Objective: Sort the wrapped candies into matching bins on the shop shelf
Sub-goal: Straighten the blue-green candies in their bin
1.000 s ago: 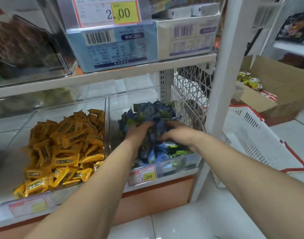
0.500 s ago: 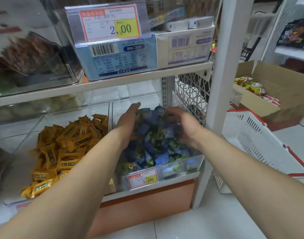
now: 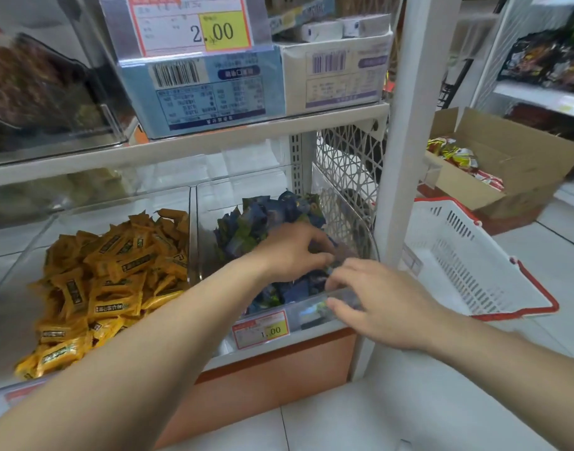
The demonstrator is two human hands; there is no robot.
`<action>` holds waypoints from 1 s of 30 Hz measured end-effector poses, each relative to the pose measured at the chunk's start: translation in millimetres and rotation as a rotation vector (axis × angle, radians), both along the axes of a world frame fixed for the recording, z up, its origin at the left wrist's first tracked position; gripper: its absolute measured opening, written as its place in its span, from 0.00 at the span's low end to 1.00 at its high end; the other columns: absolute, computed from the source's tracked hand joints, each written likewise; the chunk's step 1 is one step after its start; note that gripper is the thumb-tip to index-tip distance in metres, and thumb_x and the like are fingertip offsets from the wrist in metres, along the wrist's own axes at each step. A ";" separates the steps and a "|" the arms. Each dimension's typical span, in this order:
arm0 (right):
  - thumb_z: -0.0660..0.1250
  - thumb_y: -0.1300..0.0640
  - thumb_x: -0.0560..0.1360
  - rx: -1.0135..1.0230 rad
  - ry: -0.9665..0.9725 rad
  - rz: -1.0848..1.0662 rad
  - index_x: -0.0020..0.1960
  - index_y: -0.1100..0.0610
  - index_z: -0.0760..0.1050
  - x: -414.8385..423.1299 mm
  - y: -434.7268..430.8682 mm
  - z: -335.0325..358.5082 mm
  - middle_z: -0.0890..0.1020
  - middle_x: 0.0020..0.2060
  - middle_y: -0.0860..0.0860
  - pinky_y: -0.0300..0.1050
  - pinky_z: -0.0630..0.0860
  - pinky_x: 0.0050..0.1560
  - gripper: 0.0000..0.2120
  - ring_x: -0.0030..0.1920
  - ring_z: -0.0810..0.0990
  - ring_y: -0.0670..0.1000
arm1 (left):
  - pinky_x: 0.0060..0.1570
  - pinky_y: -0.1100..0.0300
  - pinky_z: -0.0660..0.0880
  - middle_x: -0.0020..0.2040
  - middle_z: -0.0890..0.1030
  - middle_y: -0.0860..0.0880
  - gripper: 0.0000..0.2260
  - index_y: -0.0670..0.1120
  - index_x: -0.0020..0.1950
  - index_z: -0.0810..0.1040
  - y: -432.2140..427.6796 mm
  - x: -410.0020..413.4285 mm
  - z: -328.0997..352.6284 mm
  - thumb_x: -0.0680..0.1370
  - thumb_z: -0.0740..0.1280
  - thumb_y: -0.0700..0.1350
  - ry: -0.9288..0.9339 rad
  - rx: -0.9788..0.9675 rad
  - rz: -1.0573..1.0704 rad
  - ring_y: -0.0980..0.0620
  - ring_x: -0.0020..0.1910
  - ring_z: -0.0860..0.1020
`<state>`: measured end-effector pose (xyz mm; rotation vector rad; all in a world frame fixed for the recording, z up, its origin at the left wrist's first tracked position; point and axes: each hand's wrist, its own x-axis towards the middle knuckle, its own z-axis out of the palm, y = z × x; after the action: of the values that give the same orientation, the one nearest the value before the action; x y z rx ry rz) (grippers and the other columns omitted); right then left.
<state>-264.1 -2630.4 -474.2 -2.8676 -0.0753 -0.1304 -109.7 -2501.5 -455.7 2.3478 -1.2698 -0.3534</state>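
Two clear bins stand side by side on the low shelf. The left bin holds a heap of yellow wrapped candies. The right bin holds blue and green wrapped candies. My left hand lies palm down on the blue pile, fingers curled into the candies near the bin's right side. My right hand hovers at the bin's front right corner, fingers bent toward the left hand, thumb by the front wall. Motion blur hides whether either hand holds a candy.
A white shopping basket with red rim sits on the floor to the right. Behind it is a cardboard box with snack packs. A white shelf post stands beside the right bin. Boxes and a 2.00 price tag sit on the shelf above.
Both hands moved from the back of the blue pile to its front right. The right hand came out over the bin's front wall. The blue heap looks pushed toward the back.
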 end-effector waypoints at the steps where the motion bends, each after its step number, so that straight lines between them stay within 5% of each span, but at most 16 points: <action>1: 0.53 0.35 0.74 -0.014 -0.009 0.022 0.61 0.42 0.73 -8.8 -3.5 -6.7 0.71 0.50 0.37 0.41 0.71 0.52 0.21 0.55 0.74 0.45 | 0.56 0.59 0.73 0.56 0.83 0.56 0.11 0.52 0.58 0.83 -6.5 0.2 -3.1 0.78 0.69 0.52 0.115 0.060 -0.037 0.58 0.54 0.79; 3: 0.60 0.40 0.75 -0.082 -0.048 0.069 0.69 0.46 0.68 -22.9 -7.9 -19.9 0.73 0.58 0.42 0.39 0.68 0.59 0.24 0.60 0.71 0.46 | 0.61 0.59 0.71 0.62 0.80 0.56 0.14 0.54 0.63 0.81 -18.9 1.3 -10.8 0.79 0.68 0.53 0.171 0.240 -0.155 0.57 0.60 0.77; 7: 0.66 0.45 0.72 -0.172 -0.129 0.077 0.72 0.52 0.67 -30.5 -9.5 -38.7 0.73 0.62 0.49 0.45 0.67 0.66 0.30 0.62 0.71 0.52 | 0.72 0.51 0.63 0.77 0.63 0.51 0.22 0.59 0.73 0.71 -26.9 10.2 -28.2 0.79 0.65 0.59 -0.067 0.507 -0.308 0.49 0.74 0.63; 12: 0.68 0.49 0.70 -0.180 -0.208 0.094 0.69 0.51 0.68 -24.7 -13.8 -43.3 0.73 0.57 0.48 0.43 0.64 0.61 0.28 0.57 0.73 0.52 | 0.55 0.50 0.75 0.61 0.74 0.54 0.15 0.58 0.58 0.80 -5.4 30.7 -15.5 0.74 0.70 0.61 -0.307 0.595 -0.349 0.50 0.59 0.74; 17: 0.67 0.47 0.70 -0.173 -0.211 0.101 0.68 0.49 0.68 -22.0 -17.0 -44.8 0.72 0.56 0.46 0.41 0.62 0.59 0.27 0.55 0.72 0.51 | 0.50 0.52 0.78 0.54 0.80 0.56 0.11 0.60 0.55 0.82 14.8 48.6 16.3 0.73 0.69 0.58 -0.418 0.680 -0.325 0.51 0.52 0.78; 19: 0.65 0.46 0.71 -0.172 -0.188 0.099 0.68 0.48 0.67 -22.5 -17.0 -43.7 0.72 0.56 0.45 0.41 0.64 0.59 0.27 0.56 0.72 0.50 | 0.49 0.52 0.78 0.46 0.80 0.57 0.05 0.59 0.43 0.81 20.0 50.1 26.8 0.74 0.68 0.57 -0.463 0.757 -0.291 0.52 0.47 0.79; 21: 0.65 0.45 0.71 -0.174 -0.167 0.097 0.68 0.48 0.67 -23.4 -17.0 -41.0 0.72 0.56 0.45 0.40 0.66 0.58 0.26 0.56 0.72 0.49 | 0.48 0.48 0.79 0.36 0.78 0.54 0.13 0.53 0.32 0.75 22.9 51.6 35.5 0.75 0.66 0.56 -0.472 0.850 -0.222 0.50 0.39 0.79; 24: 0.64 0.43 0.72 -0.147 -0.134 0.074 0.68 0.47 0.69 -23.4 -13.3 -34.3 0.74 0.55 0.44 0.40 0.68 0.56 0.25 0.55 0.73 0.48 | 0.46 0.49 0.79 0.30 0.75 0.51 0.20 0.48 0.31 0.75 24.2 44.6 36.9 0.77 0.63 0.60 -0.463 0.859 -0.089 0.48 0.34 0.77; 25: 0.62 0.42 0.73 -0.132 -0.128 0.059 0.67 0.47 0.70 -22.7 -10.7 -31.0 0.74 0.55 0.44 0.41 0.69 0.55 0.24 0.55 0.74 0.48 | 0.44 0.51 0.78 0.31 0.76 0.51 0.22 0.48 0.34 0.77 24.7 41.2 32.4 0.76 0.62 0.65 -0.426 0.843 -0.053 0.50 0.34 0.76; 27: 0.56 0.38 0.75 -0.113 -0.116 0.033 0.66 0.47 0.72 -19.5 -3.8 -22.3 0.76 0.54 0.43 0.43 0.70 0.54 0.24 0.55 0.75 0.48 | 0.46 0.54 0.74 0.49 0.82 0.49 0.32 0.49 0.56 0.80 24.0 30.8 18.4 0.71 0.60 0.75 -0.313 0.908 0.032 0.49 0.46 0.79; 28: 0.53 0.35 0.75 -0.103 -0.114 0.026 0.66 0.47 0.73 -16.7 -0.7 -18.4 0.77 0.54 0.43 0.43 0.70 0.54 0.26 0.55 0.75 0.47 | 0.49 0.55 0.71 0.62 0.79 0.47 0.41 0.49 0.69 0.73 21.8 25.4 10.4 0.68 0.60 0.78 -0.248 0.967 0.068 0.47 0.57 0.78; 30: 0.48 0.34 0.77 -0.079 -0.087 0.032 0.69 0.48 0.71 -10.6 6.3 -11.7 0.77 0.59 0.44 0.43 0.70 0.56 0.30 0.58 0.74 0.48 | 0.55 0.56 0.66 0.75 0.68 0.47 0.49 0.50 0.79 0.60 14.9 20.0 -5.5 0.66 0.62 0.78 -0.115 1.008 0.126 0.44 0.70 0.70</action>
<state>-274.7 -2624.1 -485.9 -2.9369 -0.1462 -0.2508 -89.8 -2486.6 -461.2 3.2828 -1.1157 -1.0139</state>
